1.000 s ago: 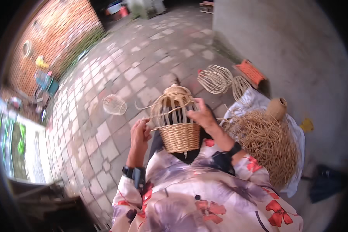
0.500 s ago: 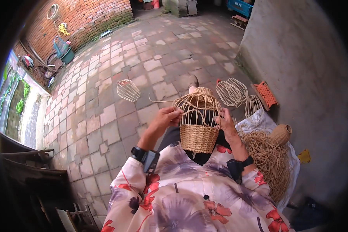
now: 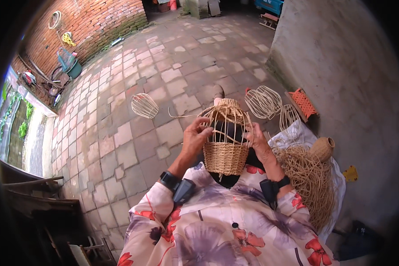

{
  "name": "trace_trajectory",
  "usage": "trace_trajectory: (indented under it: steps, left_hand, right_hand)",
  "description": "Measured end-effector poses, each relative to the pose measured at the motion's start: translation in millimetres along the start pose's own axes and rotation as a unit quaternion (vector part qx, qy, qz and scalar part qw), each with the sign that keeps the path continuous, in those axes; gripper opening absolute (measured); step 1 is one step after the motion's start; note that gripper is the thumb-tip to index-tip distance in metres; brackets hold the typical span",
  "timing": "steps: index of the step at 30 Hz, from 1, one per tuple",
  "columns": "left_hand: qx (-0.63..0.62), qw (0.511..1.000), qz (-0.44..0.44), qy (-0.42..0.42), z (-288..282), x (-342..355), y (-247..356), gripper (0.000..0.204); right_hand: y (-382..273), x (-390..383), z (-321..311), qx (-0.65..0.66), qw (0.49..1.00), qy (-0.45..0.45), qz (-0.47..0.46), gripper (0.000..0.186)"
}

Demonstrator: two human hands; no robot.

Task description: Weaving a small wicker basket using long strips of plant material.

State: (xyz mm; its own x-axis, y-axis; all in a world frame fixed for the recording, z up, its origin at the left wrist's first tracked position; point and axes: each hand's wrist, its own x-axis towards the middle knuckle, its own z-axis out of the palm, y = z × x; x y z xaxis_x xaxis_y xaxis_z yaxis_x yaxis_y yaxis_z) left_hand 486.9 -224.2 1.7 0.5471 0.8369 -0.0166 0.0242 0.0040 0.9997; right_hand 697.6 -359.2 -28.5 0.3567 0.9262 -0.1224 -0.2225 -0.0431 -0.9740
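A half-woven basket [image 3: 226, 158] rests between my hands above my lap. Its lower part is tightly plaited in tan strands, while bare upright stakes [image 3: 226, 128] rise to a coiled band at the far end. A loose cord [image 3: 231, 136] crosses the stakes at a slant. My left hand [image 3: 195, 136] is closed at the basket's left side, thumb and fingers pinching the cord beside the stakes. On the right, my right hand [image 3: 259, 139] grips the stakes at the side; its fingertips are partly hidden. Another strand end [image 3: 181, 116] sticks out leftward over the paving.
On the floor lie a wire-like frame [image 3: 144, 105] to the left and several more frames [image 3: 264, 102] to the right. An orange woven stool [image 3: 302, 103] stands by the grey wall. A white sack [image 3: 339, 186] bears a tan cord pile [image 3: 307, 181] and a small woven jar [image 3: 322, 149].
My left hand has turned, its fingers lifting over the stakes and the thumb moving rightward. The basket has shifted slightly left in view; my right hand keeps its hold.
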Motion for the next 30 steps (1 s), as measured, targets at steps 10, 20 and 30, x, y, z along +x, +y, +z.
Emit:
trace_trajectory:
  steps: [10,20,30]
  left_hand:
    - [0.004,0.992,-0.124,-0.021,-34,-27,3,0.018]
    - [-0.331,0.901,-0.253,-0.120,-35,-26,-14,0.018]
    - [-0.258,0.940,-0.207,-0.088,-25,-33,12,0.015]
  right_hand:
    - [-9,6,15,0.015,1.000,-0.016,0.001,0.067]
    - [-2,1,1,0.040,0.998,-0.011,-0.048,0.051]
    - [-70,-37,54,-0.330,0.881,0.024,-0.339,0.017]
